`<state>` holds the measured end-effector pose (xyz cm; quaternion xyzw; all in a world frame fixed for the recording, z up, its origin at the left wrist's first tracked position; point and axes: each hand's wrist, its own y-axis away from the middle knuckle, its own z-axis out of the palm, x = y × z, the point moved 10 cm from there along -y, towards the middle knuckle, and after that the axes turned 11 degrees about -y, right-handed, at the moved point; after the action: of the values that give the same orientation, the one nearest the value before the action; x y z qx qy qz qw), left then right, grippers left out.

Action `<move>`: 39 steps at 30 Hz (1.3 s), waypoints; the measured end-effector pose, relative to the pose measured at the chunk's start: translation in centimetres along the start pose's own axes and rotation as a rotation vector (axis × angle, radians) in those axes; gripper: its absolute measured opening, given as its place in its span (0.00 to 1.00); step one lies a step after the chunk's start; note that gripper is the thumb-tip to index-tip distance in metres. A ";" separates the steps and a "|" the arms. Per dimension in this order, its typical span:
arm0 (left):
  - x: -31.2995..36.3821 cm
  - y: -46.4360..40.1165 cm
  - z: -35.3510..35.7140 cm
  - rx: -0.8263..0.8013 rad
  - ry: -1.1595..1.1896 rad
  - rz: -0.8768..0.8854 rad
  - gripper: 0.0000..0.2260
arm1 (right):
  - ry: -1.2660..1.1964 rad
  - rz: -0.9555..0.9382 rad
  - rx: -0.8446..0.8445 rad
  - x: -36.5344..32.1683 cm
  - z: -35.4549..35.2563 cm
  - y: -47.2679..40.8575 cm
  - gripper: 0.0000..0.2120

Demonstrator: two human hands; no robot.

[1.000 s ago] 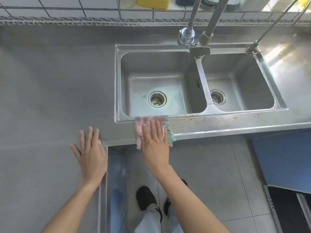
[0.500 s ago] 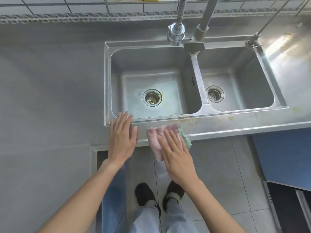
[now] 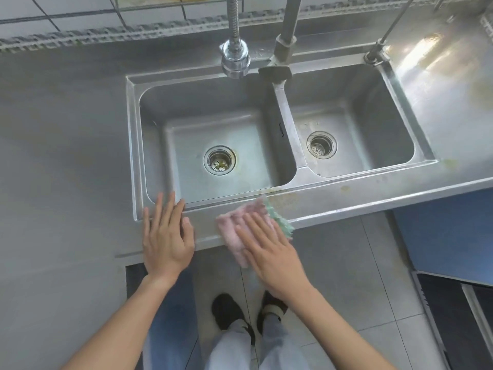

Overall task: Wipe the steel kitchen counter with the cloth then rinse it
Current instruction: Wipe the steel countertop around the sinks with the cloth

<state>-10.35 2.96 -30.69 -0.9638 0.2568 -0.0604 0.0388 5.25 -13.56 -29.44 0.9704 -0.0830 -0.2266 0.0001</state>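
While the right hand presses flat, fingers straight, on the pink and green cloth at the steel counter front lip, the left hand rests beside it, fingers straight and spread, tips at the rim of the sink. Beyond, yellowish stains mark the lip; two drains and a spray faucet lie farther back.
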 end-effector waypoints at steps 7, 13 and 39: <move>0.3 0.0 -0.2 0.010 -0.023 -0.005 0.22 | -0.045 0.386 0.056 9.6 -3.8 -0.5 0.28; 0.2 -0.1 -0.2 0.008 -0.042 -0.011 0.23 | -0.105 0.162 -0.063 1.2 1.4 -7.0 0.31; -0.4 0.1 0.4 -0.006 0.028 -0.024 0.24 | 0.079 0.380 0.101 7.3 -5.1 -4.6 0.18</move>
<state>-10.70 3.09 -31.13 -0.9660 0.2460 -0.0734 0.0317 14.70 -10.42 -28.29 0.9442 -0.2760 -0.1799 -0.0025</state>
